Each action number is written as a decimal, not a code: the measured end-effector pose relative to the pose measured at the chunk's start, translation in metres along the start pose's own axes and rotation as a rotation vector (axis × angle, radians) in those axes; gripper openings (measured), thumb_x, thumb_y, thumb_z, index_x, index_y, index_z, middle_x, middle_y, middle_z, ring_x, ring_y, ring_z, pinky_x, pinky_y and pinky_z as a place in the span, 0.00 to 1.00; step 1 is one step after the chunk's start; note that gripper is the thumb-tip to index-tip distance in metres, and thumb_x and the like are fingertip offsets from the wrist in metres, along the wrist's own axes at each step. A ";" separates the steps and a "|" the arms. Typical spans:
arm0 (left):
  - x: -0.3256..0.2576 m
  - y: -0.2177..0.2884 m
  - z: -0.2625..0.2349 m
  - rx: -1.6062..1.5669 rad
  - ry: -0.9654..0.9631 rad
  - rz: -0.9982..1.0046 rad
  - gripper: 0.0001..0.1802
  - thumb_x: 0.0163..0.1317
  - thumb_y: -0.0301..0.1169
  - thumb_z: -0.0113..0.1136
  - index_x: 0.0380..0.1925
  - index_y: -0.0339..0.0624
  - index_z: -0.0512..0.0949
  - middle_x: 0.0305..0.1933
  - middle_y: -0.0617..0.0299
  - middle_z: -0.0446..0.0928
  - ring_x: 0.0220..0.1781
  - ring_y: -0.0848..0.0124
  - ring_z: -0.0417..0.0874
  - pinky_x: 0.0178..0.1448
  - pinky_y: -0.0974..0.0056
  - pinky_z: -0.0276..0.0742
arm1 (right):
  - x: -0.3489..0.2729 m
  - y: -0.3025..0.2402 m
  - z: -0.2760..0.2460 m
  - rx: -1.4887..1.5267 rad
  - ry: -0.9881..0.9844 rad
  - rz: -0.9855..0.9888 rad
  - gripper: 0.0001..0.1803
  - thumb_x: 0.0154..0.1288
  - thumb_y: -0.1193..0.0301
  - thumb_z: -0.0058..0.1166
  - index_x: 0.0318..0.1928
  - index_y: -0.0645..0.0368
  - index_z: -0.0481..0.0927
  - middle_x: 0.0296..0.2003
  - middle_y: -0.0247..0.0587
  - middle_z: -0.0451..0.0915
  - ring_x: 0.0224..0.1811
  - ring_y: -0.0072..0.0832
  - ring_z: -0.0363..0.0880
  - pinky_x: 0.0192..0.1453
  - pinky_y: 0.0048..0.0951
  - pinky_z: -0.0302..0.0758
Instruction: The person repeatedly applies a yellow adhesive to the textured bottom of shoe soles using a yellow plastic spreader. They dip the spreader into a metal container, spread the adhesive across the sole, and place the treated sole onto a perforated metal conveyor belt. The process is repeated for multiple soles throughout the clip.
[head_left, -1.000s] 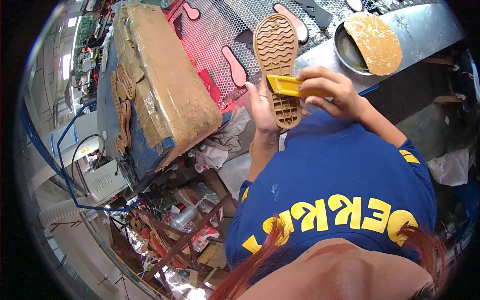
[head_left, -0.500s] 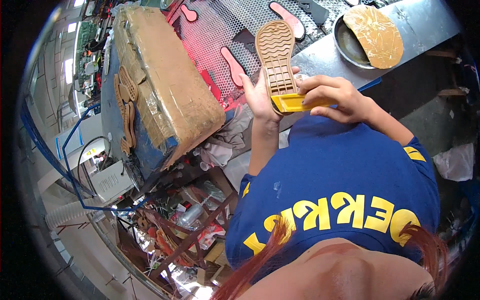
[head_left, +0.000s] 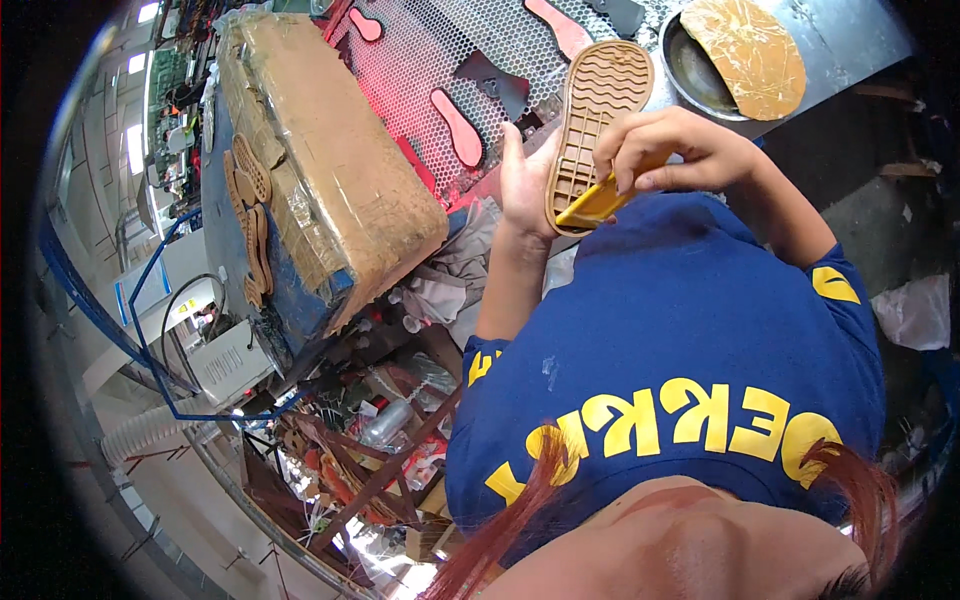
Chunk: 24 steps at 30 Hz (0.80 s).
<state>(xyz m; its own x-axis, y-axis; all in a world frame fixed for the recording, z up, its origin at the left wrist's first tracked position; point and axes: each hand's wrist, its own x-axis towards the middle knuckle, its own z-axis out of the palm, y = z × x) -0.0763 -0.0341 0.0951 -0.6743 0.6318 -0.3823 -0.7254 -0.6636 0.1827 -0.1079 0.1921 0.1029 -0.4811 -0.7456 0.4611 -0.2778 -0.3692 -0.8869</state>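
Observation:
A tan rubber shoe sole (head_left: 608, 85) lies along my left hand (head_left: 527, 187), its wavy and gridded tread facing up. My left thumb stands away from the sole, while the other fingers are hidden behind it. My right hand (head_left: 688, 150) is closed on a flat yellow tool (head_left: 592, 206), whose kind I cannot make out. The tool slants across the heel end of the sole, touching or just above it. My right fingers cover part of the tread.
Pink insole-shaped pieces (head_left: 457, 128) and dark scraps (head_left: 495, 82) lie on the mesh surface (head_left: 440, 60) ahead. A metal bowl (head_left: 690, 75) with a tan board (head_left: 755, 65) over it sits at far right. A large taped carton (head_left: 335, 150) stands left, beside more soles (head_left: 250, 180).
The sole has shifted right and tilted, its toe end now leaning right. My right hand has turned, and the yellow tool has swung from nearly level across the heel to a steep slant.

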 end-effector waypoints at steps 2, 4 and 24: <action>-0.002 0.000 -0.019 0.061 -0.143 -0.051 0.57 0.58 0.76 0.12 0.70 0.38 0.53 0.62 0.39 0.69 0.53 0.45 0.79 0.47 0.38 0.80 | -0.003 0.007 -0.005 0.057 0.057 -0.032 0.05 0.64 0.74 0.54 0.36 0.63 0.79 0.44 0.47 0.78 0.48 0.34 0.77 0.56 0.33 0.72; -0.004 0.004 -0.024 0.081 -0.082 -0.084 0.56 0.58 0.76 0.12 0.71 0.43 0.53 0.58 0.36 0.71 0.47 0.41 0.81 0.37 0.36 0.82 | -0.018 0.026 -0.011 0.183 0.318 -0.103 0.06 0.69 0.73 0.50 0.39 0.61 0.78 0.45 0.44 0.78 0.47 0.31 0.75 0.53 0.30 0.72; -0.018 0.002 -0.067 0.759 0.030 0.597 0.29 0.72 0.43 0.45 0.66 0.38 0.61 0.65 0.50 0.69 0.65 0.58 0.70 0.67 0.51 0.68 | -0.143 0.178 -0.034 -1.447 0.960 0.559 0.05 0.56 0.76 0.48 0.32 0.63 0.77 0.36 0.48 0.74 0.43 0.43 0.76 0.48 0.38 0.74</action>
<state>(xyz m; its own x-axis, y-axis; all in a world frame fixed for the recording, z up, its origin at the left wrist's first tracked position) -0.0562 -0.0732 0.0418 -0.9647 0.2570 -0.0581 -0.1679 -0.4297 0.8872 -0.1165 0.2518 -0.1200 -0.8717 0.1342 0.4713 -0.1040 0.8891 -0.4457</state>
